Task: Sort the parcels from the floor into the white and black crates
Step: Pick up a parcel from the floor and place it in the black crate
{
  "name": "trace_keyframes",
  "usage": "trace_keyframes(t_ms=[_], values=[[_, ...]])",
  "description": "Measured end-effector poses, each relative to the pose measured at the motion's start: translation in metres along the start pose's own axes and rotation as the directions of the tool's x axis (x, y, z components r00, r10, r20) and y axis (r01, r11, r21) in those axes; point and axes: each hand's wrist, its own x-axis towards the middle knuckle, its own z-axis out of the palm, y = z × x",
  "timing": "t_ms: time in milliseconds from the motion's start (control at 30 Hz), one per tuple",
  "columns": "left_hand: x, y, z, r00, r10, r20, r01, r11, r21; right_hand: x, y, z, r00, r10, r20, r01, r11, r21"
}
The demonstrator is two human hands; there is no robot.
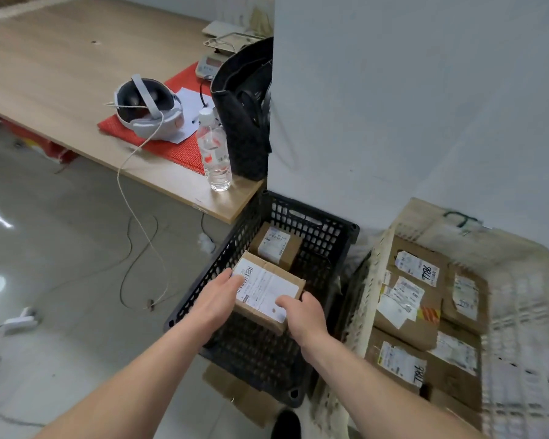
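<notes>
Mid-task. Both hands held one brown parcel [268, 288] over the black crate [314, 223], inside its rim but not yet on the bottom. The left hand [217, 299] gripped the parcel's left end, fingers over the label edge. The right hand [301, 315] gripped the right end, thumb on top, fingers curled round the side.

Done so far: one labelled box [276, 245] already lay in the black crate, just beyond the hands. The white crate [520, 280], to the right of the right hand, held several labelled parcels, packed close together and touching.

Left to do: lower and let go of this parcel. A brown cardboard piece [232, 391] showed on the floor below the wrists, under the crate edge; could not tell whether it was a parcel. No other parcels in view on the floor left of the left hand, only cables, so the task was probably near its end.
</notes>
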Motion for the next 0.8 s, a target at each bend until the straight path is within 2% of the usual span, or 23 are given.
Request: trace_keyframes(t_ms=[233,333,400,500,600,800], values=[[0.043,-0.006,0.019,1.000,0.001,0.016,-0.002,0.996,0.084,0.043,-0.003,-0.001,0.999,0.030,-0.011,-0.030,0.999,-0.038],[0.062,-0.009,0.024,0.997,-0.071,0.026,0.068,0.991,0.113,0.059,-0.004,0.001,0.998,0.042,-0.037,-0.045,0.995,-0.091],[0.076,-0.014,0.031,0.991,-0.133,0.015,0.131,0.985,0.113,0.073,-0.008,0.002,0.997,0.031,-0.069,-0.043,0.982,-0.186],[0.101,-0.025,0.048,0.969,-0.242,0.057,0.238,0.969,0.067,0.099,-0.018,-0.002,0.995,-0.009,-0.101,-0.030,0.926,-0.376],[0.119,-0.041,0.071,0.917,-0.355,0.182,0.372,0.926,-0.070,0.131,-0.028,-0.006,0.995,-0.022,-0.094,-0.034,0.830,-0.557],[0.141,-0.054,0.110,0.807,-0.452,0.381,0.551,0.808,-0.209,0.180,-0.030,-0.009,0.996,-0.036,-0.086,-0.039,0.680,-0.732]])
